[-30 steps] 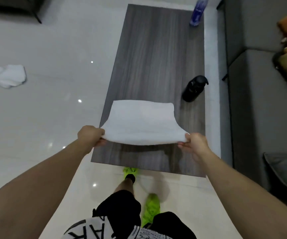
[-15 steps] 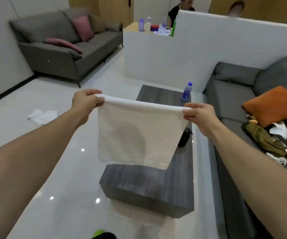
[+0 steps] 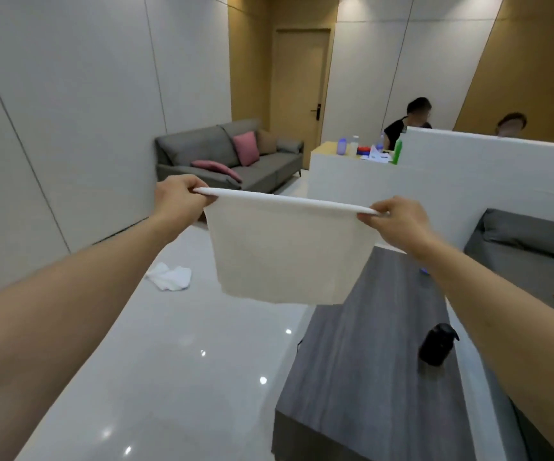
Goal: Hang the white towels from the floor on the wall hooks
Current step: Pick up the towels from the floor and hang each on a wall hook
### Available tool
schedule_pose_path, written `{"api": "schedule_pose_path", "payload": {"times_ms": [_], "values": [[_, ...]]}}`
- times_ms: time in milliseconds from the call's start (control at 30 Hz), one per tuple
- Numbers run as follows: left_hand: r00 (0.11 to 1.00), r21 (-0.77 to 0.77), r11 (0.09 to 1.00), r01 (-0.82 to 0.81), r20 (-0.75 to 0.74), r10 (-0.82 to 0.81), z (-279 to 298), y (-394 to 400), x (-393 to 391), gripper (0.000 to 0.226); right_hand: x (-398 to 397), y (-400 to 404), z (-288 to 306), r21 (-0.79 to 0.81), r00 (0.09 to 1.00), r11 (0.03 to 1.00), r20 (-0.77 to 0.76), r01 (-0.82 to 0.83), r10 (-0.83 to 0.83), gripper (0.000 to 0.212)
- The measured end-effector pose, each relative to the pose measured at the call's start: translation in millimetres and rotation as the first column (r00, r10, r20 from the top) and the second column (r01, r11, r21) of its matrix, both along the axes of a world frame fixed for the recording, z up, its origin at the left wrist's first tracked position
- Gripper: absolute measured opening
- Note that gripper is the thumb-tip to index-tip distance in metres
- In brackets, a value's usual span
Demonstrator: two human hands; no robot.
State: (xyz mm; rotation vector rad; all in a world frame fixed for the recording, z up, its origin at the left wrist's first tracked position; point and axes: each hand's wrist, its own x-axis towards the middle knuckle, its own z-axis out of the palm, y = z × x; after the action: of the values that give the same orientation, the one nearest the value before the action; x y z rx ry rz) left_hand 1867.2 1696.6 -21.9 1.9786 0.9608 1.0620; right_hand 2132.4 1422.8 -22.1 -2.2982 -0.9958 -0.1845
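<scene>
While our left hand (image 3: pixel 177 197) and right hand (image 3: pixel 397 222) each pinch a top corner of the square white cloth towel (image 3: pixel 285 251), we should keep that edge taut. Left of it, a crumpled white towel (image 3: pixel 170 277) lies on the floor; below it stands the dark wooden surface (image 3: pixel 362 377). No hooks show.

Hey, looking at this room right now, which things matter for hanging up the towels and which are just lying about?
For the job:
held towel, pinched at its top corners by the left hand and right hand
crumpled towel on the floor

Just lying about:
black bottle on the coffee table
pink cushions on the far sofa
</scene>
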Motion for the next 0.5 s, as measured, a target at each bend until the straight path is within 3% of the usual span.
{"api": "schedule_pose_path", "payload": {"times_ms": [100,233,300,500], "values": [[0.997,-0.018,0.999,-0.046,0.058,0.047,19.5,42.0,-62.6,0.014,-38.9,59.4,15.8,0.031,0.997,0.997,0.041,-0.067,0.066,0.035],[0.975,-0.136,0.990,-0.043,0.211,0.071,31.3,91.4,-142.9,0.013,-102.5,128.9,27.3,0.381,0.936,0.904,-0.204,-0.192,0.285,0.018],[0.947,-0.215,0.976,-0.043,0.301,0.108,32.7,110.6,-179.6,0.026,-133.2,161.3,29.4,0.499,0.896,0.837,-0.231,-0.225,0.379,0.012],[0.871,-0.315,0.938,-0.147,0.409,0.274,17.9,166.7,-279.4,0.017,-209.9,267.6,22.4,0.492,0.830,0.802,-0.246,-0.338,0.501,0.016]]}}
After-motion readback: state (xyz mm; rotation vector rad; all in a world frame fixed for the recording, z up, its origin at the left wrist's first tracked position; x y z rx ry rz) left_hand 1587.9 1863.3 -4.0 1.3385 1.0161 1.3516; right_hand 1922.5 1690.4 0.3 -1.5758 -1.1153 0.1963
